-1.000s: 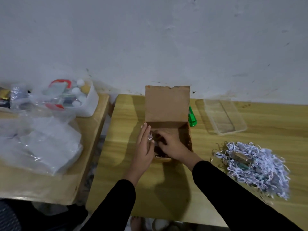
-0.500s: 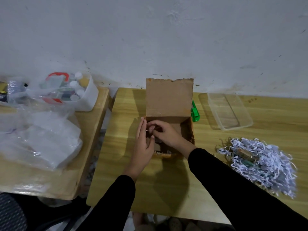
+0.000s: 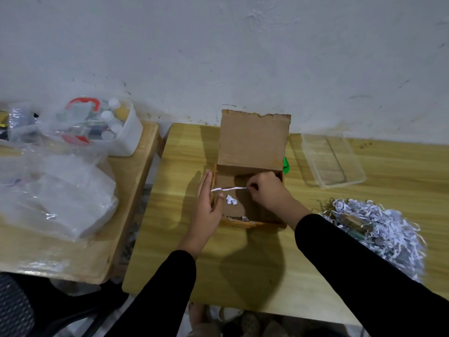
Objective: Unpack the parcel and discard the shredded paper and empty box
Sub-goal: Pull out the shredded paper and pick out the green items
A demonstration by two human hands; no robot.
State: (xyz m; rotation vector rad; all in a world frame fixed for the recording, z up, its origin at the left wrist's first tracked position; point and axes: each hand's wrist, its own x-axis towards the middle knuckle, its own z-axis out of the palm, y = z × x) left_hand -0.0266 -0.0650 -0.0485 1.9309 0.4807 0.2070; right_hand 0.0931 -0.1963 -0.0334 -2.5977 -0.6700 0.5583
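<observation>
Take the cardboard box (image 3: pixel 252 152) as your landmark. It sits open on the yellow wooden table (image 3: pixel 243 263), with its lid flap standing upright against the wall.

Far to the left of the box, on a separate side table (image 3: pixel 73 251), lie crumpled clear plastic bags (image 3: pixel 56 198), and behind them stands a white tub (image 3: pixel 126 137) holding small bottles.

Your left hand (image 3: pixel 206 207) is flat and open against the box's left wall, fingers stretched along the outside and the thumb hooked over the rim, bracing it.

Inside the box, a long white paper strip (image 3: pixel 228 189) stretches from the left wall towards the middle. A few small white scraps (image 3: pixel 230 200) lie on the box floor below it.

Your right hand (image 3: pixel 269 193) is inside the box, its fingertips pinched closed on the right end of that strip.

Just behind the box's right corner, a small green object (image 3: pixel 286 165) peeks out; you cannot tell what it is. Further right of the box sits an empty clear plastic container (image 3: pixel 332 161). In front of that, well right of the box, the heap of shredded paper (image 3: pixel 379 229) lies on the table with some small items partly buried in it.
</observation>
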